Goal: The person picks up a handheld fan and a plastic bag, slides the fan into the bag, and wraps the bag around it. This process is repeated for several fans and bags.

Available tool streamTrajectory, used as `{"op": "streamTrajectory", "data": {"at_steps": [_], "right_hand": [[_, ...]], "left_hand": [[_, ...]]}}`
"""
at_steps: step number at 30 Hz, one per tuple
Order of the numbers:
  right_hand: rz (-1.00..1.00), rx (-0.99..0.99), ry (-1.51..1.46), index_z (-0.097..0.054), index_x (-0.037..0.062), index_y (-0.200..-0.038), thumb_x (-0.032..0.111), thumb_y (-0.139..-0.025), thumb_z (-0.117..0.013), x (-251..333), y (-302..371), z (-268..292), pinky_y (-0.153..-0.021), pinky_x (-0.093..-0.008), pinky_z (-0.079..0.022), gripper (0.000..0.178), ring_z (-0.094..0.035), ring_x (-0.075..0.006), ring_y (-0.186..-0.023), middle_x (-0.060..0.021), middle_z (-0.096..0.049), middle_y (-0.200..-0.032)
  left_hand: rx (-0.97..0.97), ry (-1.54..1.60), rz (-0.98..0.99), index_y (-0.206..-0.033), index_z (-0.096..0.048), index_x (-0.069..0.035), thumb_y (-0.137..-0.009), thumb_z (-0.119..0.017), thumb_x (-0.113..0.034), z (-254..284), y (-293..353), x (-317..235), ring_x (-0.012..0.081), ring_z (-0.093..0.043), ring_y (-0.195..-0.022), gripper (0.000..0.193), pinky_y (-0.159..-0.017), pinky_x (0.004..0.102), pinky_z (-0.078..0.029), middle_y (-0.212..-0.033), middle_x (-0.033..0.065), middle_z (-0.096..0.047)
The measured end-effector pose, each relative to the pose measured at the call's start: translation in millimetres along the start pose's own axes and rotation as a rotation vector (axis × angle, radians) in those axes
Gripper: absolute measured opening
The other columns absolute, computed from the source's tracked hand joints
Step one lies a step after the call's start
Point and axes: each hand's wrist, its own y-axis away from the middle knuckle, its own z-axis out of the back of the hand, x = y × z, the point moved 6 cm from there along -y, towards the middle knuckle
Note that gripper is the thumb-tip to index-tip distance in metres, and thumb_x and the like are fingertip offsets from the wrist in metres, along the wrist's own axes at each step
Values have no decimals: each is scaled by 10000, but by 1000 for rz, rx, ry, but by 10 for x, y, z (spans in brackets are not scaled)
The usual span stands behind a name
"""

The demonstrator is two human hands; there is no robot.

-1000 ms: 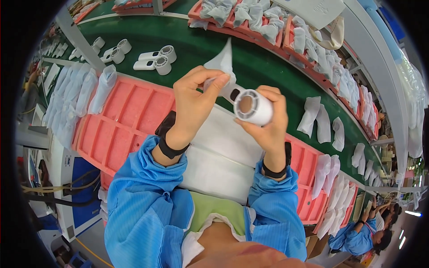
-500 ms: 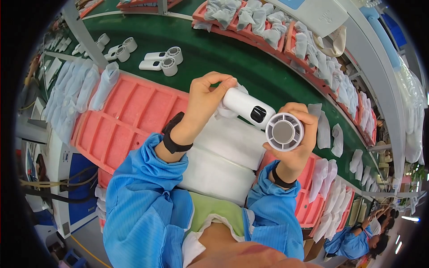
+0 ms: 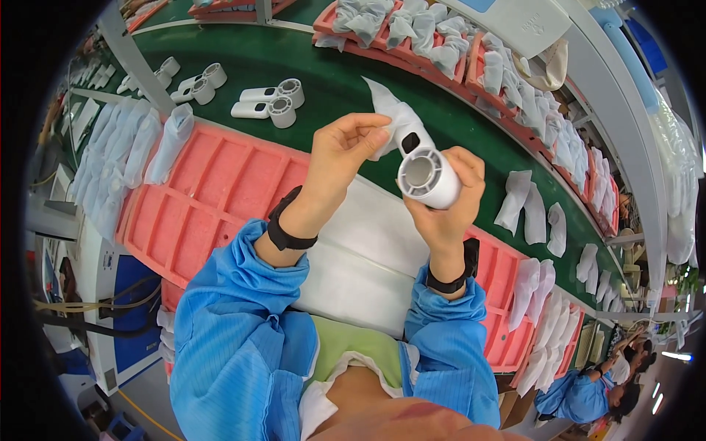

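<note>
Left hand (image 3: 342,151): thumb and fingers pinched on a thin white pouch (image 3: 390,110), apart from the other hand; a fingertip hold probably suits such limp material.
Right hand (image 3: 450,217): wrapped around the round head of a white device (image 3: 441,187), likely because that broad part gives the firmest grip and leaves the handle free.
White device: held up above the flat white stack (image 3: 353,294), ringed opening toward the viewer, handle pointing away and slightly left; the pouch appears to cover the handle's far end, with the black window bare.
Flat white stack: in front of the torso, perhaps for easy reach.
Bare devices: two (image 3: 250,109) lie side by side on the green tabletop (image 3: 334,81), front left, apparently spaced for picking up.
Covered pieces (image 3: 514,200): along the right, seemingly apart from the bare ones to avoid mixing.
Pink tray (image 3: 193,176): divided by ribs, left of the stack.
</note>
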Motion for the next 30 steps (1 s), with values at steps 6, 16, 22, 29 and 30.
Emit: {"op": "streamTrajectory", "data": {"at_steps": [6,16,22,29,30], "right_hand": [[-38,62,-115,-476,29,-1151,3,-566,-857,38,-17,-9,-824,-348,-474,699,-566,-274,-965,-165,-527,-1120],[-71,120,108,-502,5,-1199,6,-637,-788,-23,33,-188,-815,-366,-484,631,-557,-350,-971,-192,-503,-1126],[-272,47,93,-478,3,-1256,6,-659,-765,-250,89,-79,-834,-371,-483,663,-549,-337,-1038,-188,-490,-1155],[-518,206,-622,-432,-11,-1322,19,-742,-715,-108,91,-173,-848,-342,-498,646,-541,-217,-1104,-127,-510,-1198],[-438,232,-499,-445,-8,-1308,24,-715,-726,-97,30,-156,-840,-343,-496,657,-557,-236,-1070,-138,-526,-1173]], "left_hand": [[-23,-178,-19,-949,-709,11,-872,-700,-75,46,27,-63,61,-548,-710,117,-592,196,-412,-868,-2,-647],[106,-738,-500,-937,-715,0,-781,-732,3,-561,655,-432,144,-582,-665,157,-589,240,-456,-828,68,-625],[168,-806,-702,-1088,-686,-46,-694,-770,9,-614,609,-394,231,-615,-776,406,-630,282,-495,-973,105,-621],[176,-885,-566,-1175,-598,-69,-679,-769,-19,-413,246,-446,249,-583,-1015,528,-800,346,-499,-1223,118,-534],[172,-890,-562,-1175,-598,-69,-679,-769,-19,-353,244,-482,249,-583,-1015,528,-800,346,-499,-1223,118,-534]]}}
